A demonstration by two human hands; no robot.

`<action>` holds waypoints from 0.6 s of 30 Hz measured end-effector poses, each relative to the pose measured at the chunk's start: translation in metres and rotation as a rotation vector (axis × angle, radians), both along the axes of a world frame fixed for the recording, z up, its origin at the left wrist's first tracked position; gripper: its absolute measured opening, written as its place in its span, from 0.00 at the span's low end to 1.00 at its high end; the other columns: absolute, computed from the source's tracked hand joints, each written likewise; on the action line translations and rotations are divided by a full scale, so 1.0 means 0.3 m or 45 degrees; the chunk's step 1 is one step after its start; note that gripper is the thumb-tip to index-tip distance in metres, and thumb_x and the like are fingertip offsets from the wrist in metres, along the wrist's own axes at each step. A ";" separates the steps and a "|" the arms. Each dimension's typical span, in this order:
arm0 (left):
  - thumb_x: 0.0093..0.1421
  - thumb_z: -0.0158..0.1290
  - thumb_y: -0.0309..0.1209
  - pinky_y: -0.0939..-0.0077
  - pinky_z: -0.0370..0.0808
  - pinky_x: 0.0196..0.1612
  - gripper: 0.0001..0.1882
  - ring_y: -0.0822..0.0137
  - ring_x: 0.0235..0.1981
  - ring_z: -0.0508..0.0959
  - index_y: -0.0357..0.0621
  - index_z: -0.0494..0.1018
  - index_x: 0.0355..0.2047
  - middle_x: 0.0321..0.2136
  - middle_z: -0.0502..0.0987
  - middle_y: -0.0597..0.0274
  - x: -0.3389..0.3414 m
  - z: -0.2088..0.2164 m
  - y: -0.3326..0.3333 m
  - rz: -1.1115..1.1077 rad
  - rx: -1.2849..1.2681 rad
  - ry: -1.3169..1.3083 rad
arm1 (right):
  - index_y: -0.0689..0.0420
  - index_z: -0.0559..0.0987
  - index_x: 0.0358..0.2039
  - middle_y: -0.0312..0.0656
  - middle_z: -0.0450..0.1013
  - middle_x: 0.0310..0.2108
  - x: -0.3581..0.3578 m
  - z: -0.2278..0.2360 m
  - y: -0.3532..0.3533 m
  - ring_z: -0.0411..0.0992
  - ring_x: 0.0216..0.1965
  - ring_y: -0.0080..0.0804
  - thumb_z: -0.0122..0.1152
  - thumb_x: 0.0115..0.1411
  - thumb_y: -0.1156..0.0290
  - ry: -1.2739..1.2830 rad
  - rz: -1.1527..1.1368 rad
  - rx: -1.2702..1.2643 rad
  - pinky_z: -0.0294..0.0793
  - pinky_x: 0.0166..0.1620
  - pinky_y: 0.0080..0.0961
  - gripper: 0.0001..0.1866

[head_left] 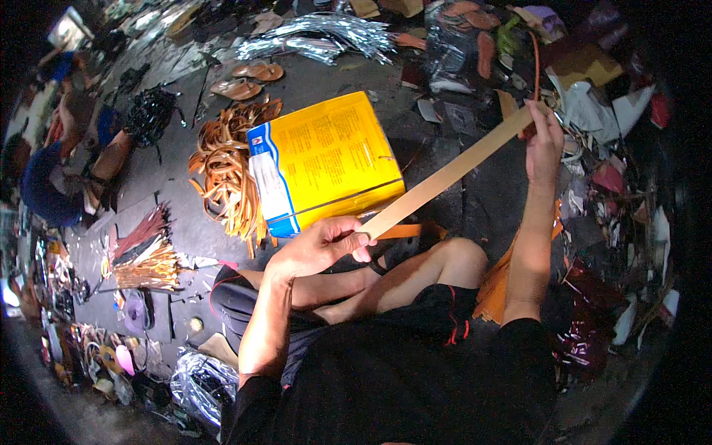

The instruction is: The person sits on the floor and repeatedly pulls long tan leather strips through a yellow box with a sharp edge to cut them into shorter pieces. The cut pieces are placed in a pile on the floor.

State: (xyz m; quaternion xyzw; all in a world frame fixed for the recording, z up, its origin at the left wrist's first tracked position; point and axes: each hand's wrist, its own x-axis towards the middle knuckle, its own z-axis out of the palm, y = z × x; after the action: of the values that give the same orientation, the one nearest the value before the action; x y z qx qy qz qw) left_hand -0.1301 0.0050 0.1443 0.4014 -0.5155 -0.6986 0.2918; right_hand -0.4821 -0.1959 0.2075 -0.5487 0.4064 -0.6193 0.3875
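Observation:
A long flat tan strip (452, 172), like leather, is stretched slantwise between my two hands. My left hand (326, 241) pinches its near end between thumb and fingers, just in front of a yellow can (334, 152) with a blue and white edge that lies on its side. Farther off to the right, my right hand (544, 141) is closed on the strip's far end. A thin reddish-brown strap (536, 63) rises beside that hand; whether the fingers hold it too, I cannot tell. An orange strip (400, 231) lies below the can.
Left of the can is a heap of shiny brown straps (228, 178). Silvery strips (319, 35) lie at the back, near brown sandals (258, 71). Red and golden strip bundles (144, 252) rest at left, and another person (74, 148) sits beyond. Scraps crowd the right side.

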 end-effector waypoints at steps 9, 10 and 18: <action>0.59 0.55 0.29 0.80 0.71 0.36 0.09 0.77 0.33 0.75 0.36 0.77 0.37 0.28 0.79 0.62 0.197 0.040 0.065 0.435 -0.136 -0.506 | 0.55 0.74 0.36 0.32 0.71 0.28 0.020 -0.129 0.000 0.68 0.26 0.19 0.58 0.61 0.67 -0.059 -0.191 0.043 0.68 0.26 0.18 0.07; 0.59 0.55 0.28 0.81 0.71 0.36 0.08 0.77 0.31 0.75 0.35 0.76 0.36 0.28 0.78 0.64 0.227 0.055 0.063 0.481 -0.188 -0.575 | 0.55 0.74 0.36 0.32 0.71 0.28 0.025 -0.135 -0.006 0.68 0.26 0.19 0.58 0.61 0.66 -0.076 -0.220 0.034 0.68 0.26 0.17 0.07; 0.63 0.51 0.32 0.83 0.69 0.36 0.10 0.78 0.31 0.73 0.37 0.75 0.33 0.28 0.76 0.68 0.322 -0.050 0.005 1.033 -0.098 -0.278 | 0.60 0.72 0.43 0.39 0.72 0.30 0.012 -0.354 -0.075 0.71 0.28 0.24 0.57 0.61 0.64 0.490 -0.177 0.293 0.74 0.31 0.23 0.15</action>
State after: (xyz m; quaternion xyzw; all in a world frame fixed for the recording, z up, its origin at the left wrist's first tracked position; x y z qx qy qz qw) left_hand -0.0337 0.0065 0.1293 0.6322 -0.3692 -0.4607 0.5018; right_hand -0.4785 -0.2184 0.1012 -0.5795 0.5777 -0.4779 0.3194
